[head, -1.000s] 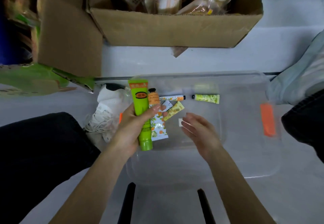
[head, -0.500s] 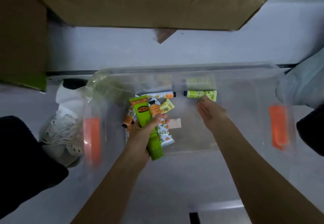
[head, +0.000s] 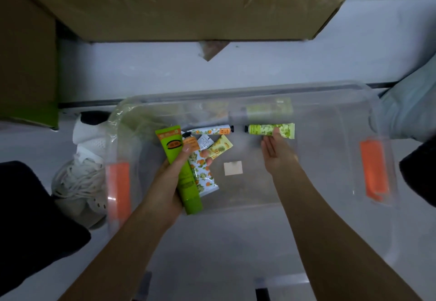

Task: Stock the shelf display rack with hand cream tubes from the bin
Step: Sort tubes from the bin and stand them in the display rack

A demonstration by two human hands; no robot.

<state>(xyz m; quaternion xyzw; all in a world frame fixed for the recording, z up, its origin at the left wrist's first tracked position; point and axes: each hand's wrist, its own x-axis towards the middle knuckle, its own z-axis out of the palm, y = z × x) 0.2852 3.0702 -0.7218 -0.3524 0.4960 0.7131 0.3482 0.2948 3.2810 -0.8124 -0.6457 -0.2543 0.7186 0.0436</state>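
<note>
A big cardboard box (head: 188, 3) fills the top of the view. Below it on the floor stands the clear bin (head: 318, 171), with an orange latch (head: 375, 168) at its right end. A white shoe (head: 80, 173) is just beside the bin's left end.

The left hand (head: 165, 183) is over the left part of the bin. Its fingers and thumb are curled round a bundle of tubes: the large green tube (head: 171, 142) and, pressed against it, a floral tube (head: 204, 173). This bundle is the same as one second ago.

What is changed is the right hand (head: 277, 152). One second ago it hovered near the middle of the bin. Now it is at the far edge, with fingers nearly straight, and its fingertips touch the pale green tube (head: 259, 129) that lies there. It does not grip yet.

A slim white tube (head: 212, 131) lies just left of that one, also at the far edge. A small yellow tube (head: 220, 148) is near the left fingers.

The person seems to be still gathering; the pale green tube is probably next, and no tube has gone to the rack, which is not visible.
</note>
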